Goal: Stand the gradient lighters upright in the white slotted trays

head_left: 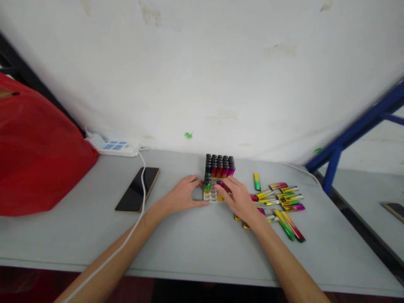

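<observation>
A pale lighter tray with rows of holes stands on the grey table. Upright lighters with black tops fill its far rows, and a few green and yellow ones stand along its left side. My left hand grips the tray at its left edge, thumb at the near corner and fingers further back. Over the near part of the tray, my right hand is closed on a red and yellow lighter, held upright at the holes. My fingers hide part of that lighter and the tray's right side.
Several loose lighters lie in a pile to the right, with a green and yellow one apart. Left are a phone, a white cable, a power strip and a red bag. A wall stands behind.
</observation>
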Demonstrator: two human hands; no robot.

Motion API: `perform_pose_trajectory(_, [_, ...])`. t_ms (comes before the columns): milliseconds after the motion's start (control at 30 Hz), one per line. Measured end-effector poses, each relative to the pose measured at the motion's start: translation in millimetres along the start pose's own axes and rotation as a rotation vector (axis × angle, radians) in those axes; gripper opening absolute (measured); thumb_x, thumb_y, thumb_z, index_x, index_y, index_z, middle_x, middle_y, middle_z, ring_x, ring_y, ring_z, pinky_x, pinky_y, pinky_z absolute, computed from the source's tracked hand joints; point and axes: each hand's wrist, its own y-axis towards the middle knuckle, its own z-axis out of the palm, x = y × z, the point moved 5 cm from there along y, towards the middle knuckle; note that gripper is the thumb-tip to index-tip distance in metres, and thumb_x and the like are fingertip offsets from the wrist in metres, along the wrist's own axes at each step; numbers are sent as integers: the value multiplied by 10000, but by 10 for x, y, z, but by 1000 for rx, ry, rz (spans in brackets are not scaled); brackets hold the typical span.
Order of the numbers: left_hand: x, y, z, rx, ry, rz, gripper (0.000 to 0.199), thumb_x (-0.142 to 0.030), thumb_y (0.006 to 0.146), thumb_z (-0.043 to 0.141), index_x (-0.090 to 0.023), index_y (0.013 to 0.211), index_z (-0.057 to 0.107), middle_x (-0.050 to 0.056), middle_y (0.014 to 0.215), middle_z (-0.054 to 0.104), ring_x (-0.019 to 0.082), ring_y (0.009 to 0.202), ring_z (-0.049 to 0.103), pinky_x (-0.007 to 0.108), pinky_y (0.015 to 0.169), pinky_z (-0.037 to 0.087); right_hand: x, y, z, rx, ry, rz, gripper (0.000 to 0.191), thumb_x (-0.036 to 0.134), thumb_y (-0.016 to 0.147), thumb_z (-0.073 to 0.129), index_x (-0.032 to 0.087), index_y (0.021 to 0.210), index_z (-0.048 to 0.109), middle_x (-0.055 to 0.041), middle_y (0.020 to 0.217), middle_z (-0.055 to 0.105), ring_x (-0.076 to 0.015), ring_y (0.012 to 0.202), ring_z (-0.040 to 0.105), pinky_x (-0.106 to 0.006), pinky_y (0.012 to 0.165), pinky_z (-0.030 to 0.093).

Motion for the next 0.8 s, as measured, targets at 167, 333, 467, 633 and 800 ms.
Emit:
perform_pose_trajectory(167, [-12, -3, -13, 1, -13, -1, 489, -635, 882, 876, -245, 1146, 743, 85, 1152, 741, 325, 1110, 697, 450, 1029, 572, -68, -23, 145, 97, 77, 51, 427, 606, 1156, 506, 274, 938, 662, -58, 854, 778, -257, 785, 719, -346, 740, 518])
perform_pose_trajectory(333, [0, 2, 9, 2, -6, 4, 489, -643, 883, 873, -240, 1128, 747, 86, 1134, 733, 325, 1108, 695, 454, 1031, 571, -76, -31, 246, 163, -43, -20, 262, 438, 1168, 565, 251, 1046, 701, -83, 966, 819, -276, 891, 773, -370, 825, 567])
perform_pose_trajectory(467, [6, 3, 30, 7, 1, -8, 512, -628, 871, 895, -220, 1137, 735, 100, 1151, 736, 330, 1119, 700, 456, 1027, 571, -47, 4, 271, 143, -257, -67, 234, 419, 1148, 638, 223, 1045, 713, -142, 1070, 822, -311, 981, 782, -419, 892, 588])
perform_pose_trajectory(633, [3, 4, 15, -18, -18, 21, 468, -620, 882, 882, -233, 1093, 724, 94, 1134, 745, 319, 1094, 701, 447, 1013, 573, 28, 36, 420, 184, -430, -134, 307, 456, 1158, 618, 200, 1033, 732, -146, 1014, 814, -307, 930, 768, -428, 890, 574])
perform_pose_trajectory(800, [34, 8, 11, -15, -10, 17, 502, -660, 885, 858, -236, 1123, 734, 97, 1142, 749, 325, 1097, 700, 453, 1020, 571, -36, 33, 176, 148, -347, -113, 376, 509, 1181, 556, 229, 986, 715, -90, 972, 809, -263, 904, 745, -381, 860, 523])
